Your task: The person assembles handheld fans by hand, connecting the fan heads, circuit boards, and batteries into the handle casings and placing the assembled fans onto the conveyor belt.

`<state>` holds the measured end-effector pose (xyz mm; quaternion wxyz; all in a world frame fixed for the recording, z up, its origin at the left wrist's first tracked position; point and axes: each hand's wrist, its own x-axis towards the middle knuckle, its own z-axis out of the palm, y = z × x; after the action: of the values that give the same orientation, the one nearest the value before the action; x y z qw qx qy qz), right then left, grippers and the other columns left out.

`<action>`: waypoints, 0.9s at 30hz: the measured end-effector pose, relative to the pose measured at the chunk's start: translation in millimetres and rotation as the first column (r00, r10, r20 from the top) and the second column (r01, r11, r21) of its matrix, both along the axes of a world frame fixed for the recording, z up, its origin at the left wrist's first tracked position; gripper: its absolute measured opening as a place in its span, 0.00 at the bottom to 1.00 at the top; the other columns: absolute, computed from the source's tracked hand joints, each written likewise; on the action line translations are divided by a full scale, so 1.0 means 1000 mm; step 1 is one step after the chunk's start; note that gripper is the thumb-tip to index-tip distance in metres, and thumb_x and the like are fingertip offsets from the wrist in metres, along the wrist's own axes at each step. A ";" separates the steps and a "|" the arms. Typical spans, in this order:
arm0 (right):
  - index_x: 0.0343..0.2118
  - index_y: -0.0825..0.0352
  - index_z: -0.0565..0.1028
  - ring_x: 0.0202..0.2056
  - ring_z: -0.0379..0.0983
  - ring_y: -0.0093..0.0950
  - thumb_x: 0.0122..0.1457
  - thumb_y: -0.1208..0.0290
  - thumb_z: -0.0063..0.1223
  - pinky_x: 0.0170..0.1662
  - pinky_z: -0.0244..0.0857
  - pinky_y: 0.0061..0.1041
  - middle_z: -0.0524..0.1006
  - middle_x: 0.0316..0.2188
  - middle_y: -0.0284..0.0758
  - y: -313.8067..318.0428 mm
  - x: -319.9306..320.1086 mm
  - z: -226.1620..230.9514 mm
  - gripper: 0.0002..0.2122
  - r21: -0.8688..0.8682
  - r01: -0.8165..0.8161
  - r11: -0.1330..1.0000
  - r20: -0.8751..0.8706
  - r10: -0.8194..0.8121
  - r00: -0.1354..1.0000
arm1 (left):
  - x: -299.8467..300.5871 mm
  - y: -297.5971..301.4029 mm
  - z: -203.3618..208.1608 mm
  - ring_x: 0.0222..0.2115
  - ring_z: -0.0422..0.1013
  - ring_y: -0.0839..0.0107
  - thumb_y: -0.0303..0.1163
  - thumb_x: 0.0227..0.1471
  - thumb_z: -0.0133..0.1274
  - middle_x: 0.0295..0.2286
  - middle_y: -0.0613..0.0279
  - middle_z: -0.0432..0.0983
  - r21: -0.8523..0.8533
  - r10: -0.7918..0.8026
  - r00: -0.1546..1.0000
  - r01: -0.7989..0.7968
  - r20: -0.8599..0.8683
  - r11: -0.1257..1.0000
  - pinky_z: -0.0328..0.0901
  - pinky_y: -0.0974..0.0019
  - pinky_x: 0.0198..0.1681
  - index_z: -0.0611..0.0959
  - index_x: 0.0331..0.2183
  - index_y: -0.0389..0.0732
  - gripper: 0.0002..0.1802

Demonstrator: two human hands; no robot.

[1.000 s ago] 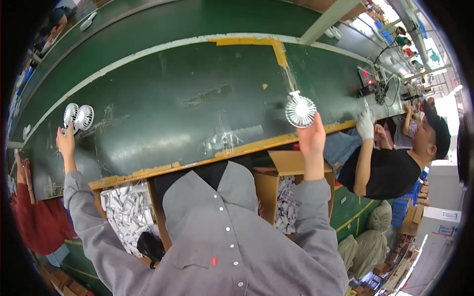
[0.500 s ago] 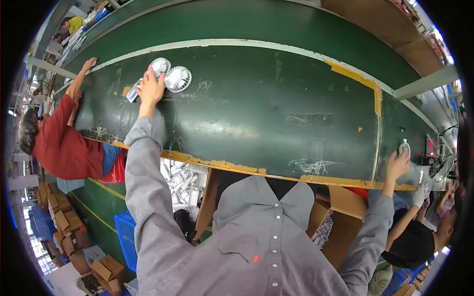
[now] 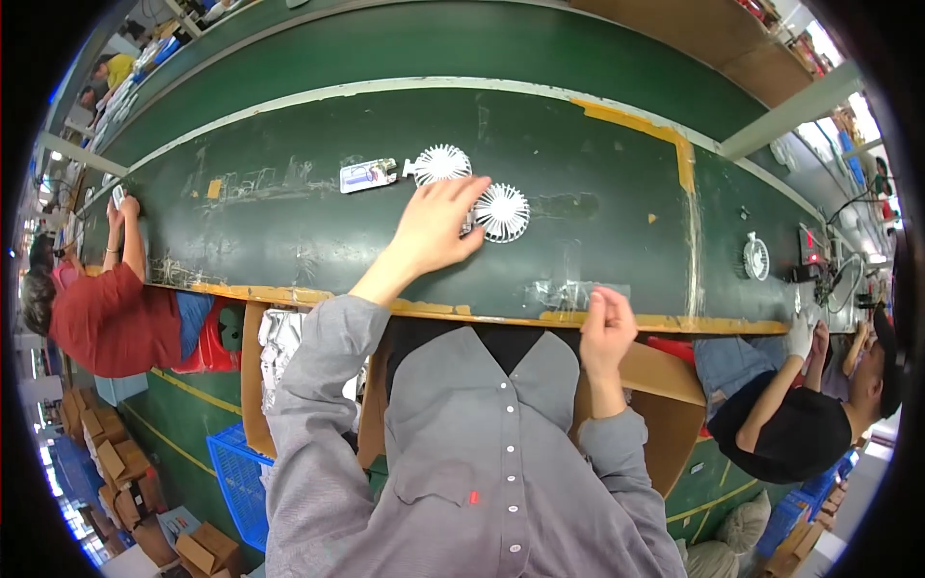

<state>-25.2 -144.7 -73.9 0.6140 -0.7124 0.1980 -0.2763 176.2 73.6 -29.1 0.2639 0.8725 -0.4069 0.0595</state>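
Note:
Over the middle of the green workbench [image 3: 318,226], my left hand [image 3: 436,223] is closed round the handle side of a white handheld fan [image 3: 503,213], whose round ribbed head shows beyond the fingers. A second white fan [image 3: 442,165] lies just behind that hand, its lower part partly covered. To its left rests a small flat package [image 3: 368,175] with a blue picture on it. My right hand [image 3: 608,326] is raised near the bench's front edge, thumb and fingers pinched together. Whatever it may hold is too small to make out.
Another white fan [image 3: 755,257] stands at the bench's right, beside a small device with a red display [image 3: 808,246]. A person in red [image 3: 135,313] works at the left, another in black [image 3: 790,424] at the right. Cardboard boxes [image 3: 665,376] and a blue crate [image 3: 236,482] are below.
My left hand, the two fans and the package have moved right along the bench. My right hand has let go of the fan at the far right and come back toward me.

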 end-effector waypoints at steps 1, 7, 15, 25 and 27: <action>0.36 0.71 0.76 0.16 0.61 0.10 0.60 0.77 0.53 0.19 0.54 0.13 0.70 0.15 0.24 0.007 -0.008 0.004 0.04 -0.020 -0.049 0.999 -0.044 0.048 0.998 | -0.006 -0.008 -0.004 0.48 0.68 0.56 0.34 0.43 0.58 0.48 0.54 0.70 0.074 -0.002 0.999 -0.001 0.041 0.997 0.59 0.55 0.54 0.72 0.52 0.43 0.32; 0.33 0.72 0.76 0.18 0.65 0.11 0.59 0.77 0.54 0.22 0.59 0.14 0.71 0.15 0.26 0.031 -0.036 0.001 0.03 -0.075 -0.240 0.968 -0.139 0.228 0.964 | -0.030 -0.043 0.004 0.38 0.74 0.59 0.35 0.44 0.60 0.41 0.55 0.74 -0.135 0.011 0.980 -0.038 -0.199 0.990 0.68 0.59 0.42 0.73 0.50 0.40 0.30; 0.55 0.73 0.62 0.46 0.70 0.34 0.54 0.71 0.58 0.51 0.63 0.30 0.69 0.48 0.44 0.040 -0.007 0.015 0.27 -0.059 -0.192 0.980 -0.082 0.187 0.979 | -0.070 -0.063 -0.003 0.38 0.73 0.73 0.31 0.57 0.47 0.37 0.63 0.76 -0.427 -0.431 0.172 -0.667 -0.886 0.611 0.67 0.69 0.39 0.69 0.51 0.36 0.21; 0.48 0.73 0.67 0.41 0.71 0.26 0.52 0.83 0.47 0.45 0.65 0.24 0.74 0.39 0.38 0.050 -0.008 0.034 0.18 0.083 -0.236 0.968 0.047 0.233 0.971 | -0.129 -0.057 0.032 0.44 0.70 0.63 0.21 0.46 0.45 0.49 0.54 0.63 -0.670 -0.832 0.186 -0.693 -0.523 0.266 0.65 0.64 0.45 0.61 0.56 0.40 0.33; 0.45 0.73 0.68 0.39 0.70 0.22 0.47 0.86 0.42 0.44 0.65 0.22 0.73 0.37 0.34 0.048 -0.014 0.045 0.19 0.202 -0.258 0.945 0.053 0.253 0.966 | -0.134 -0.052 0.029 0.44 0.70 0.62 0.20 0.45 0.46 0.49 0.54 0.62 -0.711 -0.850 0.212 -0.662 -0.483 0.239 0.65 0.63 0.46 0.60 0.57 0.40 0.35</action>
<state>-39.5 -96.7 -28.5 0.7179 -0.6605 0.1239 -0.1816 42.2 21.6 0.2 0.9176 0.2592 -0.0818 -0.2901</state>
